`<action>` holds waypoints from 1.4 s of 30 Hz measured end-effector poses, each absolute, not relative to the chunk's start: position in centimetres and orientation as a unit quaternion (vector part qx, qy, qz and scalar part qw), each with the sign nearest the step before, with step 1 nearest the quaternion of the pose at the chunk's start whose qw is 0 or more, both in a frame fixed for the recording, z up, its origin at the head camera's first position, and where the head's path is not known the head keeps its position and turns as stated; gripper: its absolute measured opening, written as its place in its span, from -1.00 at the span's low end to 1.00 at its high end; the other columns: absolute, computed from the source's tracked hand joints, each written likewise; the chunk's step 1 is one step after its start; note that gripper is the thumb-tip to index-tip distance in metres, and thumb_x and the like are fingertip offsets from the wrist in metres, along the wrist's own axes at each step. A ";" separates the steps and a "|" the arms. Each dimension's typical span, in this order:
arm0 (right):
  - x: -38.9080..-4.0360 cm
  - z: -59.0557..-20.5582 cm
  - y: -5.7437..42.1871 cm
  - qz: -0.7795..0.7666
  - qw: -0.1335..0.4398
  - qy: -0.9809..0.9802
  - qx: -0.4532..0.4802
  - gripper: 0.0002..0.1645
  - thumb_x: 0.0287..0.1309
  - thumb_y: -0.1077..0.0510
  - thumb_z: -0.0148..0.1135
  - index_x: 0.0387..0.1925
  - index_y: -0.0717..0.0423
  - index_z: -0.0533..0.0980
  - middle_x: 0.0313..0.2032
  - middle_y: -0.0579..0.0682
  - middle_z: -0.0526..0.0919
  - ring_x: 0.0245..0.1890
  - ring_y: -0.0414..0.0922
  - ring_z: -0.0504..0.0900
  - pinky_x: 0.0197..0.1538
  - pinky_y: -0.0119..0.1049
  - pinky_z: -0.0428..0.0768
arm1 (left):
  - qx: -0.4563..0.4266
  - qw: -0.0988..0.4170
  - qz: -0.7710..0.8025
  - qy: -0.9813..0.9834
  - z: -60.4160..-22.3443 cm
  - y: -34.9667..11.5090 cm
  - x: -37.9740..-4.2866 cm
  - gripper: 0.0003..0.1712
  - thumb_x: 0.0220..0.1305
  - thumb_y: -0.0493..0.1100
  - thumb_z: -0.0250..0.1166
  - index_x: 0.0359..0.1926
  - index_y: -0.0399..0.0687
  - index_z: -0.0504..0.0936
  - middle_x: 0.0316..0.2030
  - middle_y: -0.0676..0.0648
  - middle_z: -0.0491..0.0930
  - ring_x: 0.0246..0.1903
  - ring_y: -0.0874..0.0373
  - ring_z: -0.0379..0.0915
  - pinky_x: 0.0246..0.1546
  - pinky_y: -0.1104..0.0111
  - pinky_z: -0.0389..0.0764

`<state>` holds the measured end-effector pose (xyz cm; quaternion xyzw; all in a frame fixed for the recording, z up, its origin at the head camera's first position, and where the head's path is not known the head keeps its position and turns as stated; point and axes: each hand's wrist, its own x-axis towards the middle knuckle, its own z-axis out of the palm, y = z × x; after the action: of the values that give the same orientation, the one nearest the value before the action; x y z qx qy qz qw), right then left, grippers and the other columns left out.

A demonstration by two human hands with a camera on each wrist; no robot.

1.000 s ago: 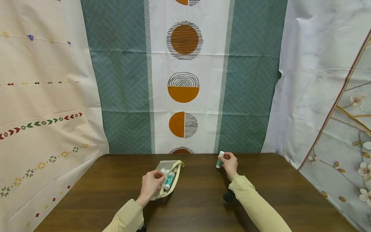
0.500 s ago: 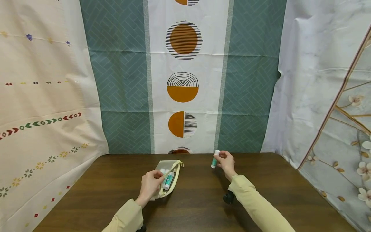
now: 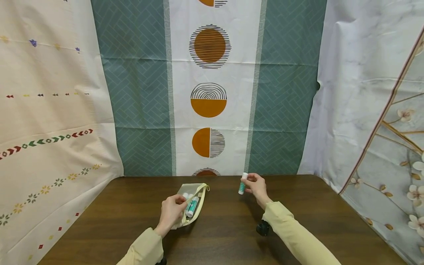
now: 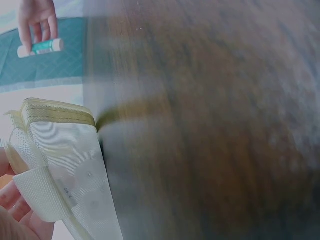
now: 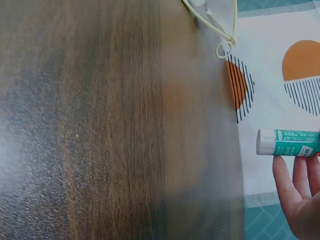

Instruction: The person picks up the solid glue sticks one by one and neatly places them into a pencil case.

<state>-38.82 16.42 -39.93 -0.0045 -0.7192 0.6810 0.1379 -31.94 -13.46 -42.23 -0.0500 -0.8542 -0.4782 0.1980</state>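
My right hand (image 3: 257, 187) pinches a glue stick (image 3: 243, 184) with a white cap and green label, held up over the far part of the table, tilted slightly. In the right wrist view the label on this glue stick (image 5: 295, 142) reads as a glue stick's. My left hand (image 3: 172, 211) grips the near-left edge of a pale yellow zippered mesh pouch (image 3: 197, 212), whose mouth gapes to the right. Inside lie several glue sticks (image 3: 192, 207), partly hidden by the pouch and fingers. The left wrist view shows the mesh wall of the pouch (image 4: 75, 165) beside the fingers.
Both hands are over a dark brown wooden table (image 3: 225, 235). Behind it hangs a green and white curtain (image 3: 212, 73) with orange circles. Patterned cloths hang at the left (image 3: 49, 110) and right (image 3: 364, 103). A pull ring (image 3: 208, 188) sits at the pouch's far end.
My right hand has moved left with the glue stick, a short way toward the pouch. The left hand and the pouch stay in place.
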 end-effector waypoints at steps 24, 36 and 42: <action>-36.9 -39.9 14.8 0.731 0.042 -0.679 0.055 -0.63 0.00 0.29 0.29 -0.15 0.38 0.43 -0.29 0.15 0.49 -0.34 -0.02 0.55 -0.19 0.10 0.46 | -0.049 0.194 -0.481 -0.854 -42.2 -13.7 -31.9 -0.90 0.01 -0.27 0.28 -0.46 -0.25 0.60 -0.59 0.02 0.52 -0.69 0.21 0.37 -0.75 0.39 0.44; -36.7 -39.5 13.5 0.744 0.009 -0.666 0.062 -0.63 0.01 0.26 0.28 -0.15 0.39 0.43 -0.31 0.13 0.51 -0.35 -0.02 0.54 -0.19 0.07 0.48 | -0.051 0.200 -0.479 -0.853 -42.1 -13.6 -31.9 -0.92 0.01 -0.28 0.28 -0.49 -0.24 0.60 -0.61 0.03 0.52 -0.71 0.22 0.36 -0.75 0.39 0.43; -36.6 -39.4 12.7 0.752 0.002 -0.658 0.053 -0.58 0.02 0.25 0.28 -0.12 0.43 0.41 -0.33 0.13 0.52 -0.36 -0.02 0.54 -0.26 -0.01 0.52 | -0.048 0.193 -0.481 -0.854 -42.1 -13.5 -31.9 -0.93 0.01 -0.28 0.28 -0.47 -0.24 0.60 -0.59 0.02 0.52 -0.69 0.20 0.37 -0.74 0.39 0.44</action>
<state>-36.64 12.66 -39.39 0.0529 -0.6575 0.7516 0.0024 -31.91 -13.54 -42.09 -0.0484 -0.8538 -0.4810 0.1929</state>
